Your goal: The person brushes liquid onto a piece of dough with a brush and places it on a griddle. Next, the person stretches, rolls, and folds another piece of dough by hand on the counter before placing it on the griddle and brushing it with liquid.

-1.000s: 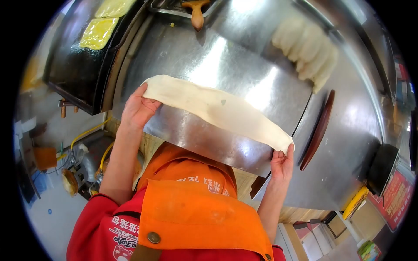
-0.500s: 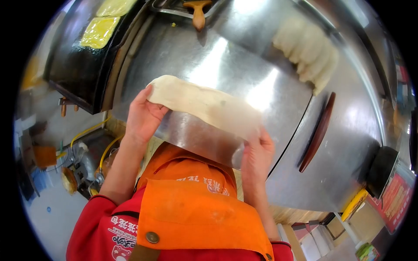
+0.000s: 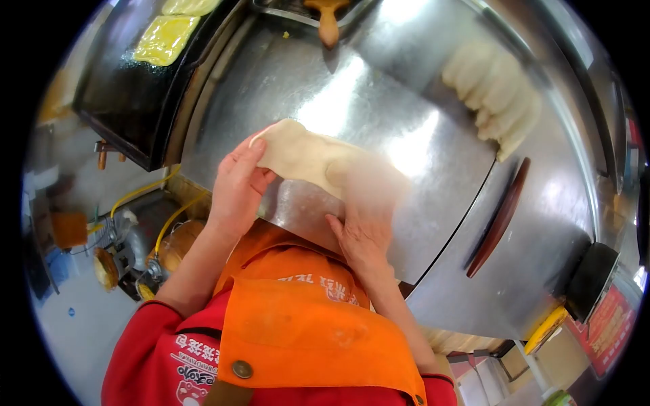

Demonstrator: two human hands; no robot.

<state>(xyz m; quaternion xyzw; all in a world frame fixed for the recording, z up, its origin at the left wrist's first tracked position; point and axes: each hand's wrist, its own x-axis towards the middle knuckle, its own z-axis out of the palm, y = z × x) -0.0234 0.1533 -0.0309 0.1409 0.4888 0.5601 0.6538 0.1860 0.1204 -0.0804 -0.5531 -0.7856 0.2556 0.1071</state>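
Observation:
A long pale strip of dough is held over the front part of the steel worktop. My left hand is closed on its left end, the thumb on top near the corner. My right hand lies across the right part of the strip, its thumb spread away from the fingers. A hazy patch blurs those fingers and the dough's right end. The hand looks flat and open against the dough.
Several dough pieces lie in a row at the back right. A dark red rolling pin rests on the steel worktop. A wooden-handled brush sits by a tray at the back. Yellow flat pieces lie on the black griddle.
My right hand has moved left from the strip's right end onto its surface, and its thumb has come away. My left hand still grips the left end. The view has shifted slightly.

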